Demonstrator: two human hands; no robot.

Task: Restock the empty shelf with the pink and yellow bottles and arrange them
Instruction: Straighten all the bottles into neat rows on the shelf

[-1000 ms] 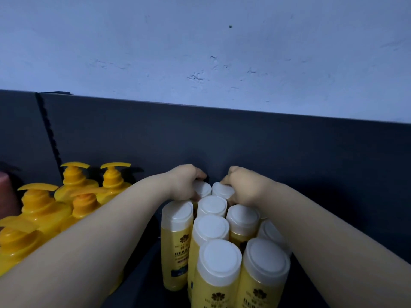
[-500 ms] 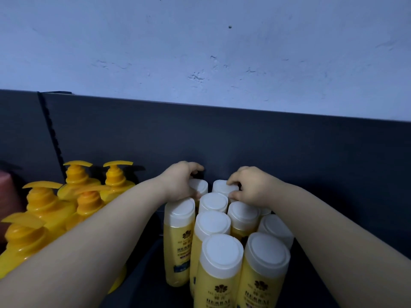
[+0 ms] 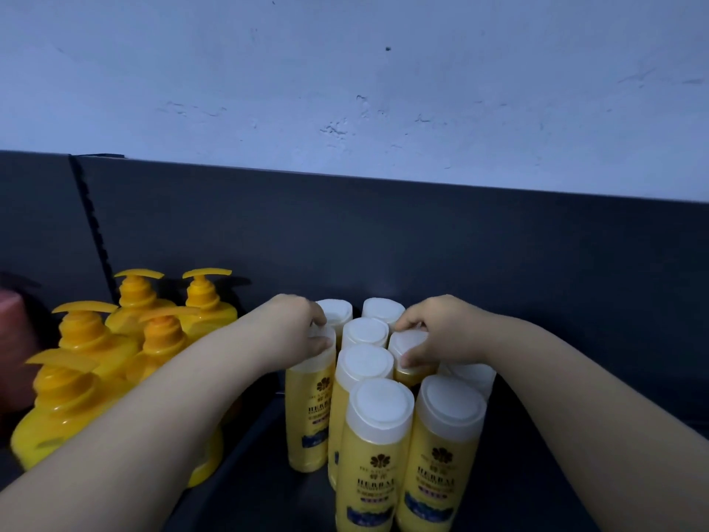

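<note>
Several yellow bottles with white caps stand upright in tight rows on the dark shelf (image 3: 537,474). My left hand (image 3: 295,330) grips the white cap of the left-row yellow bottle (image 3: 309,416). My right hand (image 3: 433,332) pinches the cap of a yellow bottle (image 3: 406,349) in the right row, second from the back. Two front bottles (image 3: 374,455) show "HERBAL" labels. Both forearms reach in from the bottom corners.
Several yellow pump bottles (image 3: 80,378) stand to the left of the group. A pink object (image 3: 13,339) sits at the far left edge. A dark back panel (image 3: 498,263) rises behind the bottles, with a pale wall (image 3: 345,71) above it.
Both hands have drawn back toward me from the rearmost caps, now exposed. They have come down onto caps one row nearer.
</note>
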